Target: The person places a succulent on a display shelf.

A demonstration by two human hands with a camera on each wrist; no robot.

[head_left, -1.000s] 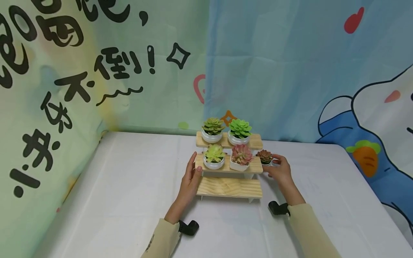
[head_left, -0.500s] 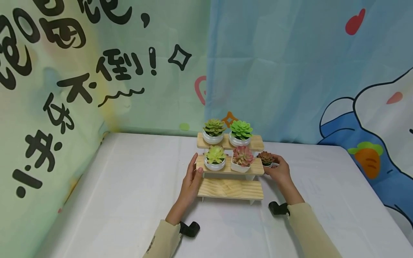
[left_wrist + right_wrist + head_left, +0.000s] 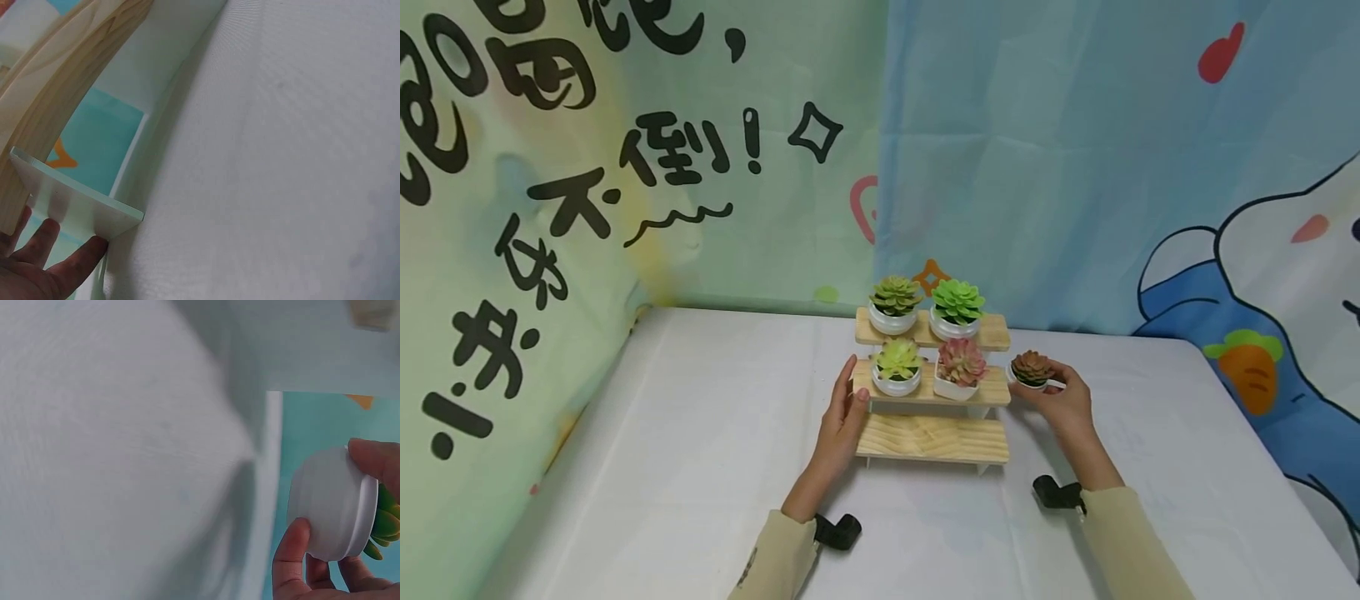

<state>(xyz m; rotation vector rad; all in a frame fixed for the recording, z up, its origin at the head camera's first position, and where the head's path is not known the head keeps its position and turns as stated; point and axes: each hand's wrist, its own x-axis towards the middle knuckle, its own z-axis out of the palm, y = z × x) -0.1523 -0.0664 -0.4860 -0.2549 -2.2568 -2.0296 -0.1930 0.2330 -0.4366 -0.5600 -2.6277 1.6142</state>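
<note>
A three-tier wooden plant stand (image 3: 932, 437) stands on the white table. My left hand (image 3: 842, 417) rests along its left end at the middle tier, fingers fairly straight. In the left wrist view its fingertips (image 3: 94, 247) touch the white side panel (image 3: 81, 203). My right hand (image 3: 1063, 404) pinches a small potted succulent (image 3: 1032, 368), brownish-red in the head view, just right of the middle tier. The right wrist view shows its round white pot (image 3: 328, 503) tilted between thumb and fingers. A yellow-green succulent (image 3: 898, 360) and a pink succulent (image 3: 961, 363) sit on the middle tier.
On the top tier are a dark green succulent (image 3: 895, 297) and a bright green succulent (image 3: 957, 303), both in white pots. The bottom tier is bare wood. A printed cloth backdrop (image 3: 1045, 167) hangs behind the table (image 3: 715, 433).
My right hand has moved a little to the right with the potted succulent, away from the stand's end. My left hand keeps its place on the stand.
</note>
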